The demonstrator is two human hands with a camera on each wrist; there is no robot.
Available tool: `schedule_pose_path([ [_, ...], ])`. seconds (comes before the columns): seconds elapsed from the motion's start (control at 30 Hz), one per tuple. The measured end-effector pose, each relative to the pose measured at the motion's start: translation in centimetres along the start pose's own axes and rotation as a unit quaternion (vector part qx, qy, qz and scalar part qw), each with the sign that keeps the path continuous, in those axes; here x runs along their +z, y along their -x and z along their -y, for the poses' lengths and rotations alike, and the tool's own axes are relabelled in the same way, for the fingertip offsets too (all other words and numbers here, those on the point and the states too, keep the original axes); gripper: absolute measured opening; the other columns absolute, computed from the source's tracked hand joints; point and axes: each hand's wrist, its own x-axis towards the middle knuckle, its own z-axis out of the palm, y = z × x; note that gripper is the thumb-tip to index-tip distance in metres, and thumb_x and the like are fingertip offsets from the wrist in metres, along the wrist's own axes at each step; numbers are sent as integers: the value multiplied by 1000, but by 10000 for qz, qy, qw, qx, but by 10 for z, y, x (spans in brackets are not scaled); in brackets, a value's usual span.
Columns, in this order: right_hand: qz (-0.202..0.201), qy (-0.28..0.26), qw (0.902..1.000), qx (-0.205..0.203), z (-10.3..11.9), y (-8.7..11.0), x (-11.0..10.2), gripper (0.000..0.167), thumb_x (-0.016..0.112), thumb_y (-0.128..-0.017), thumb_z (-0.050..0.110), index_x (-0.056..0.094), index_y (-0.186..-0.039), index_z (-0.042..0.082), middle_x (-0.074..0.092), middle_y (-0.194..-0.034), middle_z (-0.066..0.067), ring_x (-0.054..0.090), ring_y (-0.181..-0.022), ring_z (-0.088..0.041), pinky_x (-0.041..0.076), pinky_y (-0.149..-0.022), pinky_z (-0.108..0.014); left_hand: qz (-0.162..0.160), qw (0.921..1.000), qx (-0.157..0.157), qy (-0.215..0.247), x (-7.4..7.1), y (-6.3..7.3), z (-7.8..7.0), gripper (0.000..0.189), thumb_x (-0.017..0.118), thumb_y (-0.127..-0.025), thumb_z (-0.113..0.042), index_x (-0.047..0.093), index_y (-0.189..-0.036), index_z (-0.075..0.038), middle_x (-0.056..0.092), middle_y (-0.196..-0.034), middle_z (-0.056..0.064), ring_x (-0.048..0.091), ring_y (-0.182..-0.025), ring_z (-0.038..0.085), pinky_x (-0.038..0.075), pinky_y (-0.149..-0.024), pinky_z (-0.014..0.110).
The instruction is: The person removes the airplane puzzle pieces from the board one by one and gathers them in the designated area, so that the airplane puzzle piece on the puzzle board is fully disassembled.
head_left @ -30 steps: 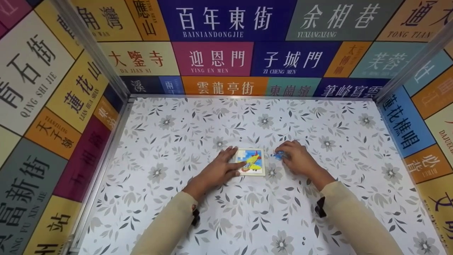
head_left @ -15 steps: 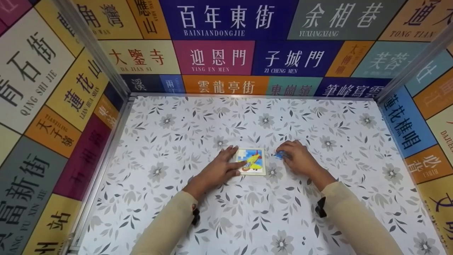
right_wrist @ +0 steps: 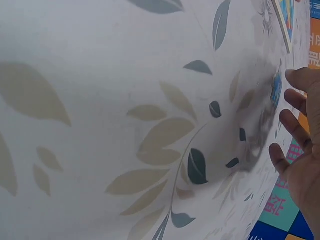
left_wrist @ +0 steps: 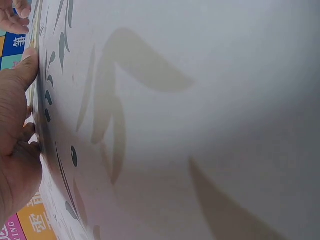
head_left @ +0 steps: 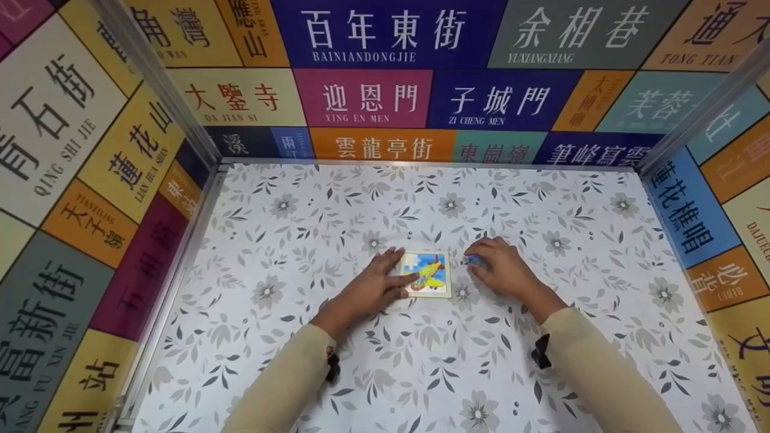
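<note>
Mid-frame, we see the left hand point(head_left: 374, 288), fingers spread, touching a picture board point(head_left: 434, 281); the right hand point(head_left: 504, 269) arches, fingers parted, beside something blue point(right_wrist: 276, 90).

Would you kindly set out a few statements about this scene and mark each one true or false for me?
1. The left hand rests on the airplane puzzle. True.
2. The airplane in the puzzle's picture is mostly black. False: it is mainly yellow, with some red.
3. A small blue object is by the fingers of the right hand. True.
4. The blue object lies on top of the puzzle. False: it is off the puzzle, to the right of it.
5. The tabletop has a leaf and flower pattern. True.
</note>
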Motion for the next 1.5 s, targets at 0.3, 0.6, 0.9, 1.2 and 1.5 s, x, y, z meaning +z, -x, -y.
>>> schedule_pose_path([
  [0.3,64,-82,9996,-274,22,-17,9,27,82,-98,12,80,-123,3,75,-127,-16,66,-115,-43,53,-91,-70,-22,10000,-41,-29,0,1,1,49,63,-113,-35,60,-161,-24,21,-185,20,14,-173,44,14,-141,62],
  [0.6,400,-39,9990,-198,42,-32,20,30,82,-100,16,79,-128,5,74,-131,-14,65,-120,-41,50,-96,-74,-97,9999,79,-70,2,2,1,48,62,-114,-32,61,-160,-22,23,-183,24,16,-172,48,16,-139,67],
  [0.9,431,-77,9985,-334,53,-41,31,31,83,-100,17,79,-128,6,75,-129,-15,67,-119,-42,52,-96,-76,-17,9999,34,-124,2,1,0,49,62,-114,-35,60,-161,-24,21,-184,22,15,-172,48,16,-139,66],
  [1.2,449,-64,9986,-254,53,-43,37,33,82,-101,21,78,-130,8,74,-129,-15,66,-117,-40,52,-94,-74,-48,9998,28,-168,1,0,-1,48,62,-114,-34,60,-161,-25,23,-184,21,16,-172,46,16,-140,64],
  [1.5,605,44,9981,-148,57,-47,41,33,82,-100,16,78,-133,10,74,-132,-12,67,-119,-39,53,-98,-72,-93,9989,-75,-456,1,-3,-5,46,61,-115,-35,63,-159,-26,27,-182,21,21,-171,46,19,-139,65],
])
